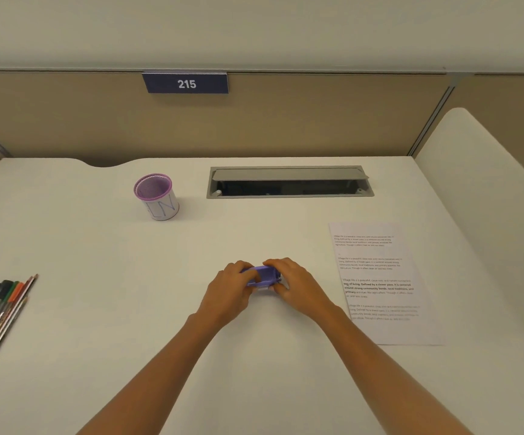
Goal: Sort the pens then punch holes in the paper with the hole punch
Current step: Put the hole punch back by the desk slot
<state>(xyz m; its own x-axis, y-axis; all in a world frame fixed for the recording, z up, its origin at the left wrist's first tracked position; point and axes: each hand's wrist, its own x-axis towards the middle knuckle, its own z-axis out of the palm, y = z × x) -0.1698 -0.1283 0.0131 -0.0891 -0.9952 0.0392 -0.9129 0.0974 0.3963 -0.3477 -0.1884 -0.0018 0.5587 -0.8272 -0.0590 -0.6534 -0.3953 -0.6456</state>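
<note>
At 9 o'clock from the hands, a row of markers and pens [0, 312] lies by the left edge of the desk [97, 277], their near ends blurred and cut off by the frame. At 11 o'clock stands a purple mesh pen cup [156, 196]; the handwriting on its label is hard to read. In the middle, the left hand [229, 288] and right hand [292, 284] curl round a small purple hole punch [262, 276] from either side, hiding most of it. At 1 o'clock sits an open cable hatch [289, 182]. At 3 o'clock lies the printed paper [380, 284], its text too small to read.
</note>
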